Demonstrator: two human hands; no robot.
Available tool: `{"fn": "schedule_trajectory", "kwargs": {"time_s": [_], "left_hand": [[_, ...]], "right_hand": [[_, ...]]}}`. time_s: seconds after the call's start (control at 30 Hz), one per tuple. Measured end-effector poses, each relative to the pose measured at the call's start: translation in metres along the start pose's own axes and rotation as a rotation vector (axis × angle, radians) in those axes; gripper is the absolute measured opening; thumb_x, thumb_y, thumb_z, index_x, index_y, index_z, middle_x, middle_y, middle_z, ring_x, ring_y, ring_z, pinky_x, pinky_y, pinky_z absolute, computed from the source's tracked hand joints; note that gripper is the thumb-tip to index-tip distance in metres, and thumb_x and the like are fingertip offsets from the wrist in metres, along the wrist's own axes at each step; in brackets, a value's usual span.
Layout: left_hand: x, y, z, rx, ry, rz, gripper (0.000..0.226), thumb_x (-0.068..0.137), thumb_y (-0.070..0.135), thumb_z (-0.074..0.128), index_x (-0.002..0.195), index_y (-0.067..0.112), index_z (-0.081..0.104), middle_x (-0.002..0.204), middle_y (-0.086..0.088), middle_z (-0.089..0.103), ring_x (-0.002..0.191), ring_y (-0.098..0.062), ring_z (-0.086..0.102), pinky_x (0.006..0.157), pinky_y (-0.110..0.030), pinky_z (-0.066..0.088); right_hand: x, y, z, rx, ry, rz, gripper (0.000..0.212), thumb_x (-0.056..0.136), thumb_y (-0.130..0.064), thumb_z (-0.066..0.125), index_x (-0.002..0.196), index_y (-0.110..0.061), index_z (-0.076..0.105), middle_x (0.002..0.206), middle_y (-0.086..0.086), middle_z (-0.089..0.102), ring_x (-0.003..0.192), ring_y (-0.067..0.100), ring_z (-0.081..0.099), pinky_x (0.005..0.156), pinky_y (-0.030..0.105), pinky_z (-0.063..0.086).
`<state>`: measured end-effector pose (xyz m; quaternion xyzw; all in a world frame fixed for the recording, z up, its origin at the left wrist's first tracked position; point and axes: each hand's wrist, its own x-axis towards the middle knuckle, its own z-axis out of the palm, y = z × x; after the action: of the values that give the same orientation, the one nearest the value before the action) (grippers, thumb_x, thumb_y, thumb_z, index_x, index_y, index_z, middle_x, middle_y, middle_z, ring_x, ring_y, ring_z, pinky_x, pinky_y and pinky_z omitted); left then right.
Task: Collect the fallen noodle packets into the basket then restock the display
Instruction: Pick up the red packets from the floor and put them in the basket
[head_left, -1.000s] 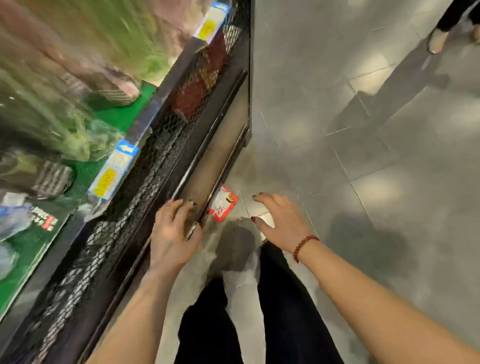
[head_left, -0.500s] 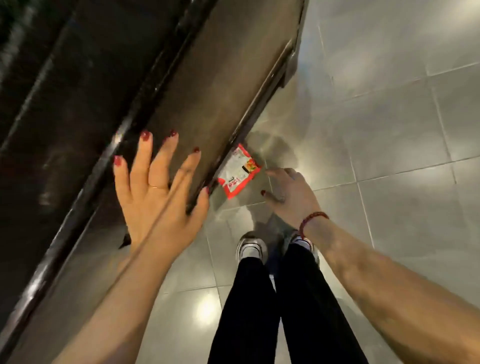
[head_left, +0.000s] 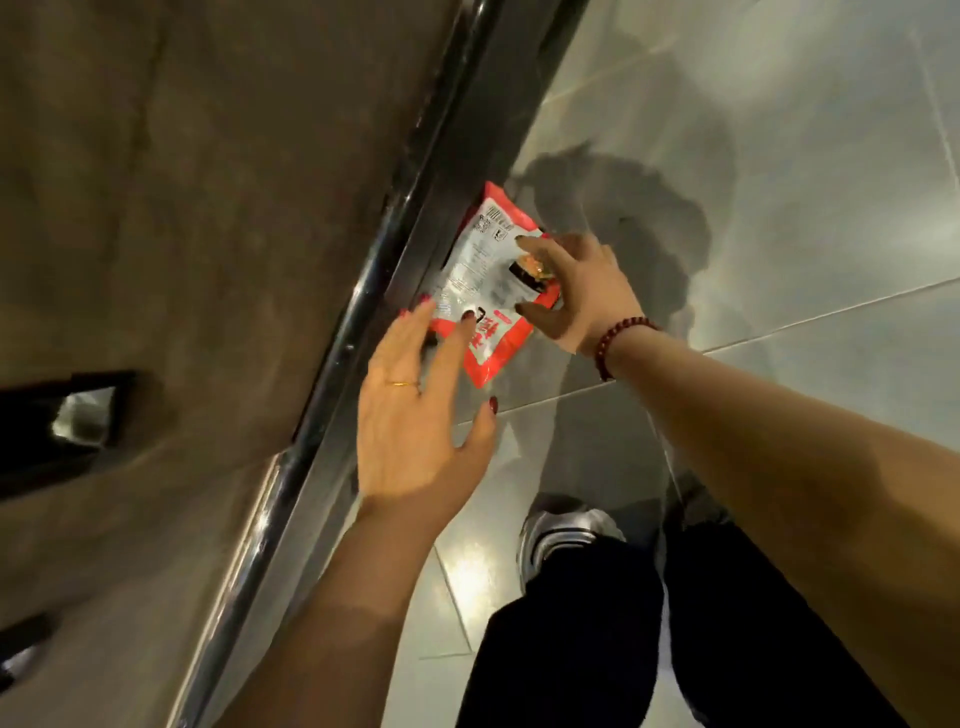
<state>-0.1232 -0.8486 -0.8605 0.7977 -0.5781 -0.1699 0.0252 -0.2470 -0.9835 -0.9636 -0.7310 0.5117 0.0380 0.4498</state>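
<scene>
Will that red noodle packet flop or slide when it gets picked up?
The packet looks like thin glossy film, so it will probably bend and crinkle. It lies flat on shiny floor, so it may slide. Probably light.

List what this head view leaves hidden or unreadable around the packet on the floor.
- Noodle packet: print too small and blurred to read; both hands cover parts.
- Right hand grip: fingertips lie on the packet, closure unclear.
- Left hand: open, fingertips hide the packet's near corner.
- Basket and display shelves: outside the frame.
- Shoes: mostly hidden by trouser legs.
</scene>
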Motion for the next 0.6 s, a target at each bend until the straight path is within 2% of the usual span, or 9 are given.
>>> {"fn": "schedule_trajectory", "kwargs": {"time_s": [0.13,0.2,0.3,0.4,0.47,0.5,0.6], "left_hand": [[0.005,-0.021,0.010,0.015,0.044,-0.009,0.072,0.080,0.030,0.075,0.143,0.023,0.042,0.156,0.002,0.027,0.136,-0.010,0.024,0.103,-0.009,0.010],[0.005,-0.026,0.011,0.012,0.031,0.029,0.069,0.083,0.030,0.073,0.144,0.021,0.041,0.155,0.001,0.029,0.137,-0.010,0.025,0.103,0.002,0.006],[0.006,-0.030,0.007,-0.047,0.023,0.053,0.065,0.086,0.023,0.069,0.144,0.015,0.041,0.154,-0.004,0.033,0.139,-0.009,0.025,0.108,0.000,0.005],[0.004,-0.029,0.004,-0.080,0.005,0.054,0.066,0.087,0.021,0.070,0.145,0.016,0.040,0.155,0.000,0.031,0.138,0.007,0.019,0.106,0.003,0.007],[0.003,-0.026,0.002,-0.104,0.001,0.052,0.066,0.088,0.023,0.069,0.146,0.019,0.038,0.156,0.004,0.029,0.133,0.018,0.011,0.102,0.006,0.009],[0.002,-0.025,0.001,-0.107,-0.006,0.048,0.066,0.088,0.026,0.069,0.146,0.021,0.038,0.156,0.005,0.028,0.132,0.022,0.008,0.101,0.006,0.009],[0.002,-0.019,-0.004,-0.127,-0.020,0.029,0.066,0.087,0.029,0.068,0.146,0.021,0.039,0.155,0.002,0.031,0.130,0.019,0.011,0.103,0.004,0.006]], "right_hand": [[0.025,0.001,0.028,-0.051,0.030,0.007,0.079,0.083,-0.054,0.064,0.148,-0.043,0.021,0.153,0.006,0.025,0.139,0.034,0.021,0.113,0.053,0.022],[0.031,-0.006,0.037,-0.033,0.041,0.009,0.080,0.084,-0.047,0.066,0.149,-0.044,0.019,0.150,0.006,0.028,0.136,0.034,0.022,0.111,0.055,0.027],[0.035,-0.018,0.038,0.136,0.023,0.072,0.083,0.084,-0.028,0.072,0.147,-0.046,0.021,0.140,0.009,0.032,0.131,0.032,0.028,0.109,0.047,0.036],[0.033,-0.016,0.036,0.352,0.016,0.180,0.084,0.082,-0.020,0.074,0.146,-0.045,0.026,0.135,0.007,0.042,0.124,0.028,0.044,0.107,0.044,0.042],[0.026,-0.010,0.036,0.511,0.047,0.188,0.075,0.084,-0.011,0.073,0.145,-0.034,0.037,0.139,0.005,0.050,0.124,0.023,0.051,0.106,0.037,0.043],[0.020,-0.006,0.034,0.566,0.068,0.179,0.067,0.085,-0.006,0.070,0.143,-0.027,0.043,0.138,0.004,0.053,0.122,0.022,0.053,0.103,0.029,0.044],[-0.010,0.005,0.021,0.628,0.135,0.191,0.050,0.088,-0.005,0.065,0.135,-0.016,0.055,0.121,-0.005,0.060,0.108,0.010,0.058,0.087,0.003,0.042]]}}
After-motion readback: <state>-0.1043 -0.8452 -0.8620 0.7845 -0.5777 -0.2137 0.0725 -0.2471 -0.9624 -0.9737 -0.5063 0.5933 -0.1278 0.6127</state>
